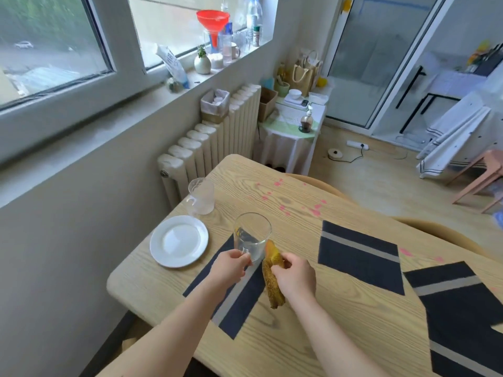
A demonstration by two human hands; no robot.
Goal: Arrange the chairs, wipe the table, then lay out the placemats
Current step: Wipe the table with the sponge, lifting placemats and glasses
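**Glass in one hand, cloth in the other**

Wooden and pale, the tabletop (285,336) has a few things on it. The left hand (231,268) is closed around the handle of a clear glass mug (251,236). The mug is upright, over the far end of a dark placemat (231,297) with a grey stripe. I cannot tell if the mug touches the mat or is lifted a bit.

The right hand (295,273) is pinched tight on a yellow-brown cloth (272,276). The cloth hangs down in a bunch, and its low end is at the right edge of that near mat.

A white plate (179,240) sits just left of the mug. A second glass mug (201,196), a frosty one, stands a bit farther away, near the left edge.

Two more dark placemats lie to the right. One placemat (359,257) is in the middle, and one placemat (460,317) is at the near right, partly cut off by the edge of the view.

Small pink spots (315,212) dot the wood on the far side.

Curved wooden chair backs (446,235) peek out past the far right edge.
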